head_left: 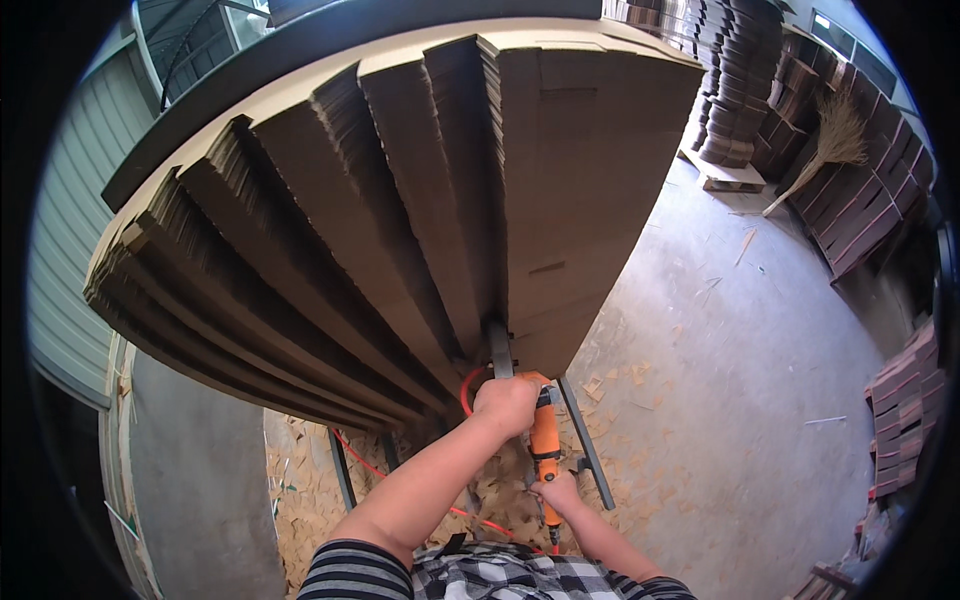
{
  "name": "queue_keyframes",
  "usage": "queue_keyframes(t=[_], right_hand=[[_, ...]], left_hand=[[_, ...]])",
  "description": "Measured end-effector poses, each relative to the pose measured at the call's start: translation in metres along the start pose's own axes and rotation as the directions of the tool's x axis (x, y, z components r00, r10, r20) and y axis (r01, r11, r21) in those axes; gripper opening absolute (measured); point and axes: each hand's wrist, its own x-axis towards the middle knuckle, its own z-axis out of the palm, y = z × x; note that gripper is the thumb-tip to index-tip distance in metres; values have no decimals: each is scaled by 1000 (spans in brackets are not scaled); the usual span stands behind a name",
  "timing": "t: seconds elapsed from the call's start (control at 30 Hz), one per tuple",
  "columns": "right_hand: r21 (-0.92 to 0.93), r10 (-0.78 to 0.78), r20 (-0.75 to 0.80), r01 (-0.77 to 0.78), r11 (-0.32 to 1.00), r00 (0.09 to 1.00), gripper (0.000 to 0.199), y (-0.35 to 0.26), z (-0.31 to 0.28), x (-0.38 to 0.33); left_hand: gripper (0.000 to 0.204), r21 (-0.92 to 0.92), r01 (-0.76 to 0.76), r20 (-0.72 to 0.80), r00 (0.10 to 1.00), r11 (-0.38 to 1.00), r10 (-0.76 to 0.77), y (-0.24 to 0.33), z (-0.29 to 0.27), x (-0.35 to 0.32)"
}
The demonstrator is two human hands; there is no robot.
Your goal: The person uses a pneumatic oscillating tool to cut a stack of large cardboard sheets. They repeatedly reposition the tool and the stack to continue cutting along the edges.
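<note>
I hold an orange-and-black air-powered tool (545,440) with a red hose (372,460) running from its rear end. My left hand (506,404) is closed round its front part, beside a grey metal bar (500,352). That bar reaches up into the narrow gap at the near edge of a tall stack of brown cardboard sheets (575,190). Lower down, my right hand (557,491) grips the tool's rear handle. Deep slots split the stack's left side into several long strips (330,230) with rough, torn edges. What the bar's tip touches is hidden.
Dark metal legs (588,445) stand under the stack. Cardboard scraps (300,500) litter the concrete floor (720,420). At the right are bundled cardboard piles (860,190), a straw broom (835,140) and a tall stack on a pallet (725,172). A corrugated wall (85,220) runs along the left.
</note>
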Motion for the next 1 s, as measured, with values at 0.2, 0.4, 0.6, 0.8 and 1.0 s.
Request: queue_keyframes(t=[0.2,0.4,0.6,0.8,1.0], right_hand=[[0,25,-12,-25,1000,1000,14,41,7,32],[-137,64,-44,-69,988,997,22,93,14,70],[-76,145,-25,-147,986,989,25,97,16,77],[-119,136,-100,-147,982,986,26,134,21,109],[-192,92,-91,-108,975,992,19,156,27,123]], left_hand=[[26,-8,8,7,1000,1000,-7,-3,32,21],[25,-30,-33,8,999,999,33,-18,75,43],[23,-61,8,78,997,998,-4,-24,103,61],[23,-108,36,100,995,994,-25,-30,126,82],[29,-115,32,122,992,993,-18,-42,164,99]])
